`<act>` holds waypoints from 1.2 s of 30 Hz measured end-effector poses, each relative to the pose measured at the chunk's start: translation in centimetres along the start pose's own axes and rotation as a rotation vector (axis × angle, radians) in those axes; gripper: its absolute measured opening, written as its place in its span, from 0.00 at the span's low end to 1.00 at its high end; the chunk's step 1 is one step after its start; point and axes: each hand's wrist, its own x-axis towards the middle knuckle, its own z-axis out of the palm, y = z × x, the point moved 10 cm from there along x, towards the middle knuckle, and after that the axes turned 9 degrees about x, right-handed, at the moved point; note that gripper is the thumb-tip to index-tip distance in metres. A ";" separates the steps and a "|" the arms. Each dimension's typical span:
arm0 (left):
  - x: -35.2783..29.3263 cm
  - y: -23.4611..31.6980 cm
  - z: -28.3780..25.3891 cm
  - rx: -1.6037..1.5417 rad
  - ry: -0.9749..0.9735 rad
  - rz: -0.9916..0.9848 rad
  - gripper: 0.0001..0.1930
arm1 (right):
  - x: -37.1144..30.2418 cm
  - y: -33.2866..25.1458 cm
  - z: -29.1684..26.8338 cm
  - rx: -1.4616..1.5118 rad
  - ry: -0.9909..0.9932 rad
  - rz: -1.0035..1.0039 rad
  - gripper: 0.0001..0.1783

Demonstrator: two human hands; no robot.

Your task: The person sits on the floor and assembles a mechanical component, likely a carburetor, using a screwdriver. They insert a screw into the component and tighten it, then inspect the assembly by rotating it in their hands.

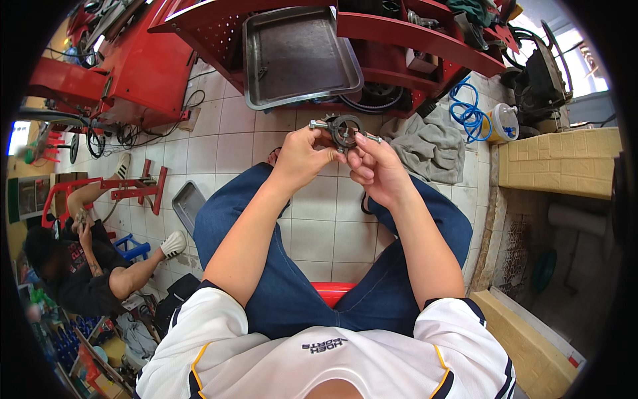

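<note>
Out in front of my knees, both my hands hold a dark ring-shaped metal part [337, 135] with silver bolt-like ends sticking out at either side. My left hand [300, 158] is closed on its left side, by the silver end [319, 124]. On the right rim, my right hand [380, 169] pinches with thumb and fingertips, the other fingers curled below. Inside the ring some small pieces show, too small to make out. Beyond the part lies a shallow metal tray [302, 56], tilted against a red tool cart.
The red cart [392, 28] stands ahead, with a grey cloth [425, 147] on the tiles near it. Right are a blue coiled hose [467, 110], a white bucket [503, 123] and a yellowish box [555, 163]. A small tray [189, 205] and a seated person [86, 269] are left.
</note>
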 end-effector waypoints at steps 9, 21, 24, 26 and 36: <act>0.1 -0.1 -0.1 -0.016 0.000 0.010 0.14 | -0.1 -0.3 -0.1 -0.028 -0.006 -0.004 0.14; 0.1 -0.3 -0.1 -0.015 -0.006 -0.008 0.16 | 0.1 0.0 -0.2 -0.043 -0.015 0.006 0.14; 0.0 -0.3 -0.1 -0.002 -0.021 -0.025 0.18 | 0.0 -0.3 -0.2 -0.046 -0.003 -0.011 0.14; 0.0 -0.6 0.0 -0.007 -0.033 -0.035 0.20 | 0.1 -0.4 -0.5 -0.068 0.020 -0.018 0.15; -0.2 0.3 1.1 -0.235 -0.130 0.041 0.22 | 0.3 -2.6 -2.5 -0.215 0.150 -0.180 0.20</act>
